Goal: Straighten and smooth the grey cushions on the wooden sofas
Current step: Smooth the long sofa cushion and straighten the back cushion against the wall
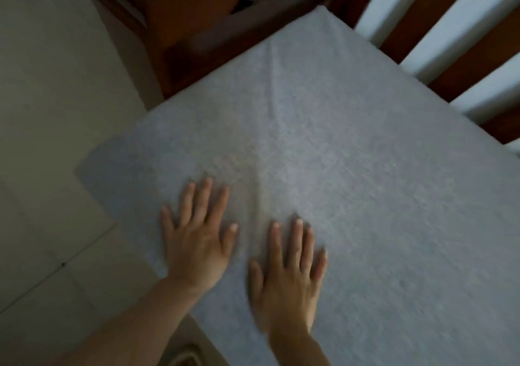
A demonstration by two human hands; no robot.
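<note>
Grey fabric seat cushion (351, 154) lay on the dark wooden sofa frame (475, 50), its near corner overhanging pale floor tiles (42, 112) at left. Left hand (197, 241) pressed flat near that corner, fingers (206, 196) straight and released, holding nothing. A shallow crease (274, 84) ran from between the hands towards the far corner. Right hand (287, 281), equally flat and released, lay just beside; most unsmoothed fabric extended rightward, nearer this hand.

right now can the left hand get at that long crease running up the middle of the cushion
Probably yes: the left hand lies flat on the grey cushion, the crease runs just beyond its fingers, nothing between.
</note>
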